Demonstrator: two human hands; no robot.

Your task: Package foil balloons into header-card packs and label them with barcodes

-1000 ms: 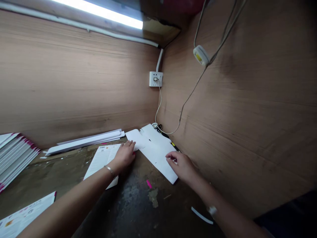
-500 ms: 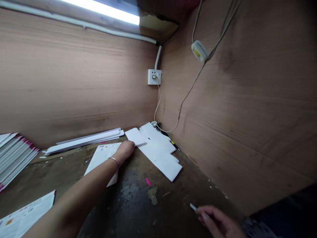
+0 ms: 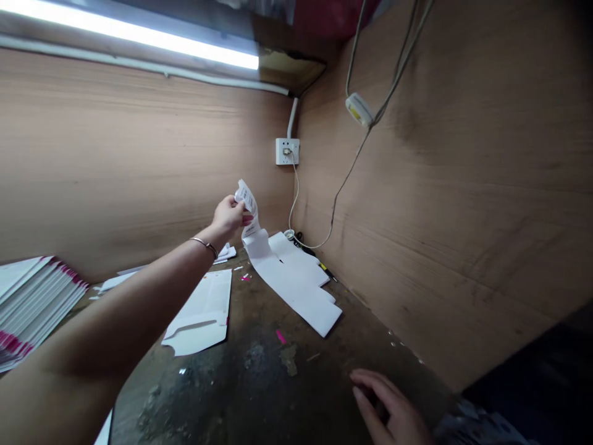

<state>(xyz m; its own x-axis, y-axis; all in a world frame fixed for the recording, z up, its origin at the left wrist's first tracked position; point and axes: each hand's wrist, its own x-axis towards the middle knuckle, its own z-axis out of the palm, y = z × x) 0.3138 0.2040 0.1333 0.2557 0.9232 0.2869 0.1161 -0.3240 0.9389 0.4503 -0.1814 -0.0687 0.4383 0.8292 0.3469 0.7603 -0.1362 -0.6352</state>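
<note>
My left hand, with a bangle on the wrist, is closed on the raised end of a strip of labels. Small dark print shows on the lifted part, which curls upward. Below it the strip continues down to white paper lengths lying on the desk. Low on the right, my right hand is loosely curled, thumb and forefinger slightly apart, and nothing shows between them. A white envelope-like printed folder with a cut-out flap rests under my left forearm.
A stack of white folders with magenta edges leans at the left. Behind my forearm lie white paper strips. A yellow and black pen-like tool lies by the right wall. A cable runs from the wall socket. A pink scrap lies on the desk.
My left hand has risen from the desk, lifting and curling the end of the label strip. The small white piece in my right fingers no longer shows there.
</note>
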